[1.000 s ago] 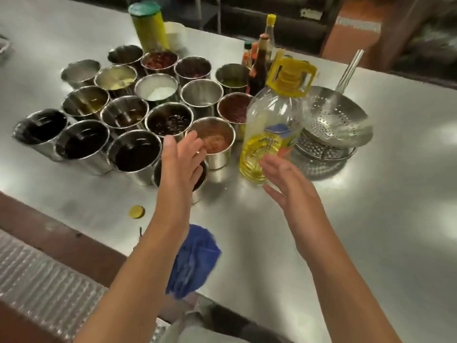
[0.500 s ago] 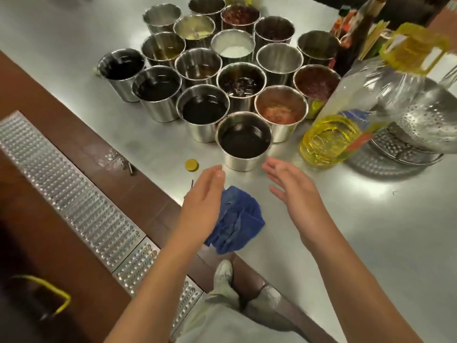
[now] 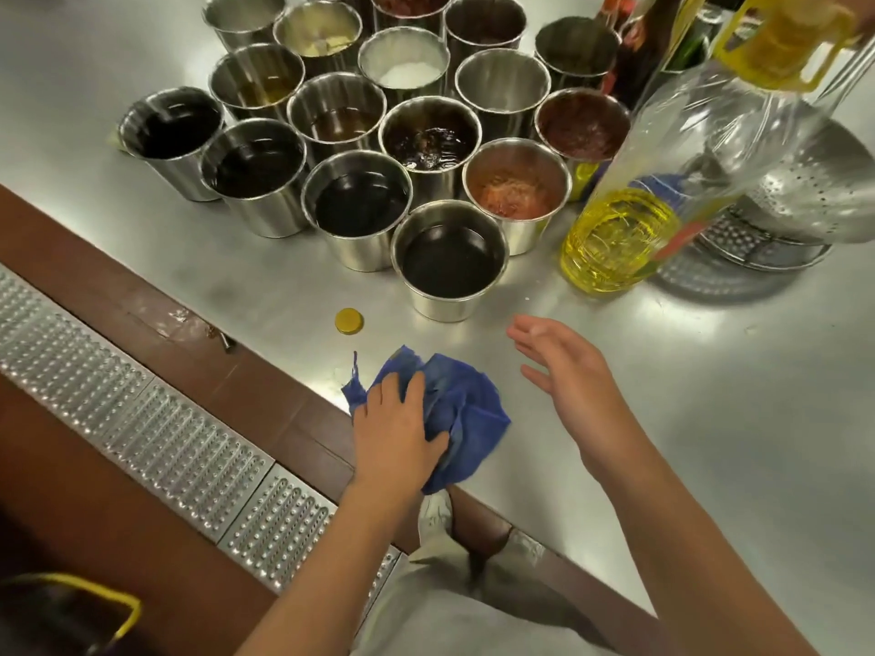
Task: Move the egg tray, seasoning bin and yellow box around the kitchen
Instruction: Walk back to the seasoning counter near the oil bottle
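Observation:
Several steel seasoning cups (image 3: 450, 260) with dark sauces, chili paste and white powder stand clustered on the steel counter (image 3: 710, 419). My left hand (image 3: 395, 430) lies on a crumpled blue cloth (image 3: 466, 409) at the counter's front edge, its fingers spread over the fabric and its thumb tucked into the folds. My right hand (image 3: 563, 366) hovers open just right of the cloth, palm turned left, holding nothing. No egg tray or yellow box is in view.
A large oil bottle (image 3: 663, 182) with a yellow cap stands right of the cups, in front of a steel colander (image 3: 805, 201). Sauce bottles (image 3: 634, 49) stand behind. A yellow bottle cap (image 3: 349, 320) lies near the cloth. A perforated metal floor grate (image 3: 165, 442) runs below the counter.
My left hand dropped from above the cups onto the blue cloth. My right hand drew back from the oil bottle toward the counter edge. The view tilted down.

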`<state>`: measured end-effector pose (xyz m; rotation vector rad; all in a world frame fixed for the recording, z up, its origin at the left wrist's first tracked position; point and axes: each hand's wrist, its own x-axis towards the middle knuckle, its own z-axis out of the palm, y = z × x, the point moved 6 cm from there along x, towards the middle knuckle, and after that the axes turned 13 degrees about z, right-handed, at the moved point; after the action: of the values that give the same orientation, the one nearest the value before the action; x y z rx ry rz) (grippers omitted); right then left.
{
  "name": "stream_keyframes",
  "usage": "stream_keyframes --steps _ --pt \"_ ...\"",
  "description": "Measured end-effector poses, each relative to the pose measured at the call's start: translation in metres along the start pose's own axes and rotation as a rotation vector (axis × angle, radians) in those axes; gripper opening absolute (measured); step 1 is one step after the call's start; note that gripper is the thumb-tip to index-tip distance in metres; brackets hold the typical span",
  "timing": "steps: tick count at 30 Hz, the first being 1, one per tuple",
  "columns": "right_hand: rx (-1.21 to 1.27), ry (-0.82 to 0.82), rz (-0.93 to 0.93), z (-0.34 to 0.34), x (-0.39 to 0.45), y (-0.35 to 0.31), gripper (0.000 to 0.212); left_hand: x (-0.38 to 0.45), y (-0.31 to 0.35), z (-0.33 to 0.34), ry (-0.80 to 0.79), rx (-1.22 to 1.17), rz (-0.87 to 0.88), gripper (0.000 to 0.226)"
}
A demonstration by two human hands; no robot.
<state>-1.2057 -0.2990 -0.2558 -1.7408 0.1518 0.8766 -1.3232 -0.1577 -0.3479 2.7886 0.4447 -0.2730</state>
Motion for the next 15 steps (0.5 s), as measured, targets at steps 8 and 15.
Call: stream_keyframes --steps 8,15 --pt "-0.039 0.02 0.059 0.006 0.011 0.018 0.022 -0.002 0.029 0.02 -0.043 0.126 0.209 0.067" --pt "-0.017 -0.004 0.038 0.008 0.006 0.019 0.025 -0.002 0.016 0.015 -0.055 0.208 0.265 0.063"
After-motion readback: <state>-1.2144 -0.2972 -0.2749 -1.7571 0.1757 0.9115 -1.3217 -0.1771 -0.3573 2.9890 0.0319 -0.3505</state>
